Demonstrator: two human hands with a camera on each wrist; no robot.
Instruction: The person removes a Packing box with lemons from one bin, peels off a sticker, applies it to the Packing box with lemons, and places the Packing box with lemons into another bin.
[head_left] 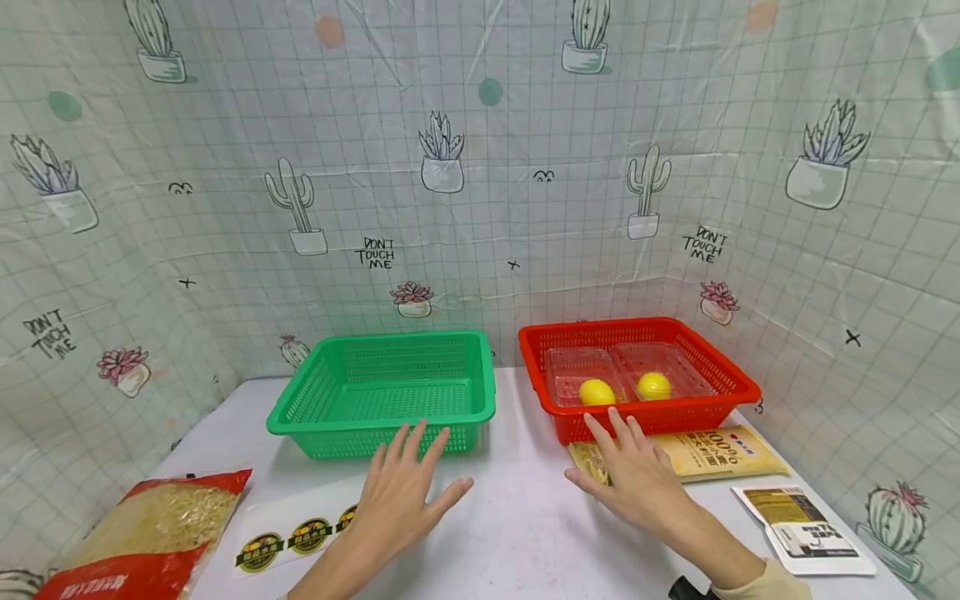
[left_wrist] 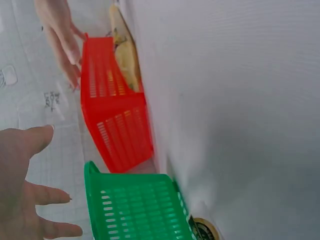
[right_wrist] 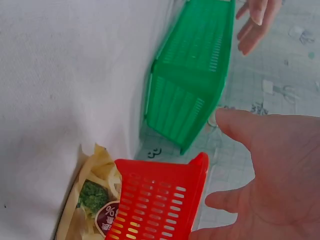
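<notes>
My left hand point(head_left: 402, 492) hovers with spread fingers in front of the green basket point(head_left: 382, 441), holding nothing. That basket has slotted sides and no contents that I can see. On the other side, my right hand point(head_left: 637, 483) reaches with fingers apart toward the front rim of the red basket point(head_left: 720, 406); it holds nothing. In the right wrist view its fingers point(right_wrist: 225, 201) are close to the red rim, and whether they touch it I cannot tell. Inside the red basket lie two clear plastic boxes point(head_left: 573, 364) and two yellow balls, one on the left point(head_left: 597, 392) and one on the right point(head_left: 654, 386).
A yellow pasta bag point(head_left: 720, 454) lies before the red basket, a white-and-brown pouch point(head_left: 806, 533) nearer on the right. At left are a red-trimmed clear bag point(head_left: 157, 521) and a strip of round stickers point(head_left: 310, 536). A patterned curtain point(head_left: 495, 225) surrounds the white table point(head_left: 517, 533).
</notes>
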